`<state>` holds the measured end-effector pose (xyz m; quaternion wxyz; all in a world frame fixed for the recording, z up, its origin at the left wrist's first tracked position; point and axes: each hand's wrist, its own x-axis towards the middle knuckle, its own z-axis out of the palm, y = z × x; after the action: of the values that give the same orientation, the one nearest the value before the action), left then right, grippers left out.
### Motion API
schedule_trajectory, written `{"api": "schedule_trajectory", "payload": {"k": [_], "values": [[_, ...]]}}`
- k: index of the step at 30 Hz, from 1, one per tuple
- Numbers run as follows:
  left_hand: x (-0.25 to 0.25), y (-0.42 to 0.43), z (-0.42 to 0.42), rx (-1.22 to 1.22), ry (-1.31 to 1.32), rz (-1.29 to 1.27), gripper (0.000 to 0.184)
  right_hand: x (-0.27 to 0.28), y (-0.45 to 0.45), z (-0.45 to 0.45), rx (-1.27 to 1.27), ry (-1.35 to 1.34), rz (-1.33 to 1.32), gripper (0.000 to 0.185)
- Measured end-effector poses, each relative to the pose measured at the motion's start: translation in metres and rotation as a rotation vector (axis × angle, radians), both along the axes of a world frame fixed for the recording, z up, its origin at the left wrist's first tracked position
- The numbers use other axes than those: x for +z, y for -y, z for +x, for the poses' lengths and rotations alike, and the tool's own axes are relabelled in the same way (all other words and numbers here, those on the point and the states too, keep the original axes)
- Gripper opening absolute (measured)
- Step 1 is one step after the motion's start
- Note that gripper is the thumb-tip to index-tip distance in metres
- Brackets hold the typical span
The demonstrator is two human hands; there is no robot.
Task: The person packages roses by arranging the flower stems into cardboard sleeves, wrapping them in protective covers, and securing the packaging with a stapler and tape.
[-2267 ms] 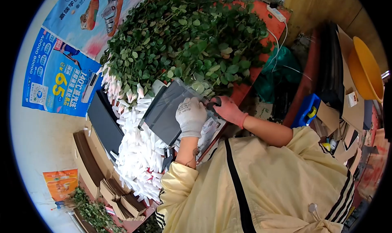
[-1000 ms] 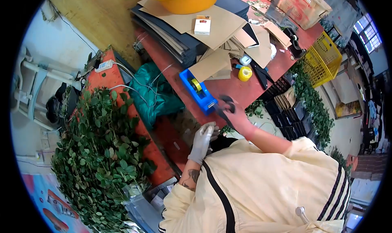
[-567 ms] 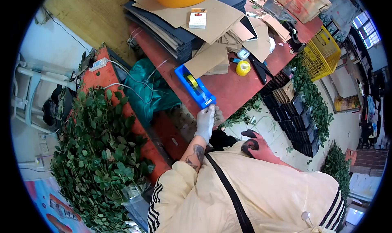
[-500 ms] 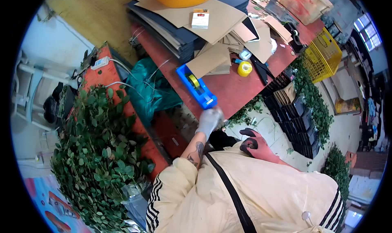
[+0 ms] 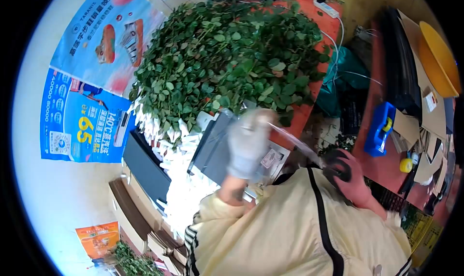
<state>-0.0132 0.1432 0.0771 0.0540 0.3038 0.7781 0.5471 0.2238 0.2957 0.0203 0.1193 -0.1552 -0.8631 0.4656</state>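
Observation:
My left hand [image 5: 249, 143], in a whitish glove and smeared by motion, is raised over a stack of grey, clear-looking plastic sheets [image 5: 210, 148]. A thin see-through plastic strip [image 5: 297, 141] runs slantwise from its fingertips to my right hand [image 5: 344, 172]. The right hand, in a red glove with black fingers, is closed at the strip's lower end, close to my jacket. Below the left hand lies a pale sheet with a printed label [image 5: 273, 159]. A large heap of leafy green stems [image 5: 232, 58] lies just beyond, with white wrapped ends [image 5: 183, 179] toward me.
On the red table [image 5: 386, 167] at right are a blue tape dispenser [image 5: 379, 128], a yellow tape roll [image 5: 406, 165], cardboard pieces [image 5: 406, 126] and an orange basin [image 5: 437, 58]. A teal plastic bag [image 5: 328, 99] hangs between the tables. Posters [image 5: 84, 116] cover the left wall.
The view has swung left from the red table to the leafy heap. My left hand has left the tape dispenser's end, and a see-through strip now spans both hands.

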Motion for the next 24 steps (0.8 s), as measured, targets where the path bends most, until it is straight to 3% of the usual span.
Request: {"api": "schedule_trajectory", "payload": {"k": [2, 4, 6, 7, 9, 14, 16, 17, 18, 21, 24], "values": [[-0.017, 0.045, -0.048, 0.105, -0.010, -0.032, 0.022, 0.008, 0.014, -0.062, 0.207, -0.038, -0.007, 0.029], [-0.029, 0.076, -0.086, 0.225, -0.115, -0.408, 0.022, 0.016, 0.033, -0.107, 0.288, -0.141, -0.002, 0.019], [-0.036, 0.087, -0.121, 0.178, 0.093, -0.442, 0.025, -0.011, 0.053, -0.139, 0.252, -0.178, -0.075, 0.017], [-0.053, 0.093, -0.142, 0.181, 0.092, -0.438, 0.025, -0.018, 0.058, -0.151, 0.219, -0.207, -0.150, 0.016], [-0.092, 0.102, -0.176, 0.069, 0.446, -0.248, 0.024, -0.010, 0.061, -0.166, 0.199, -0.149, -0.179, 0.016], [-0.099, 0.091, -0.188, 0.008, 0.571, -0.196, 0.025, -0.017, 0.058, -0.182, 0.121, -0.135, -0.086, 0.017], [-0.096, 0.085, -0.181, 0.102, 0.535, -0.268, 0.024, -0.021, 0.056, -0.185, 0.101, -0.131, -0.055, 0.018], [-0.140, 0.100, -0.207, 0.036, 0.633, -0.176, 0.023, -0.024, 0.056, -0.184, 0.097, -0.125, -0.031, 0.018], [-0.129, 0.096, -0.202, 0.013, 0.671, -0.173, 0.031, -0.027, 0.056, -0.183, 0.095, -0.110, -0.031, 0.018], [-0.139, 0.098, -0.214, -0.020, 0.609, -0.374, 0.034, -0.035, 0.055, -0.184, 0.142, 0.091, -0.131, 0.019], [-0.144, 0.100, -0.217, -0.061, 0.747, -0.286, 0.038, -0.045, 0.051, -0.187, 0.165, 0.048, -0.104, 0.020]]}}
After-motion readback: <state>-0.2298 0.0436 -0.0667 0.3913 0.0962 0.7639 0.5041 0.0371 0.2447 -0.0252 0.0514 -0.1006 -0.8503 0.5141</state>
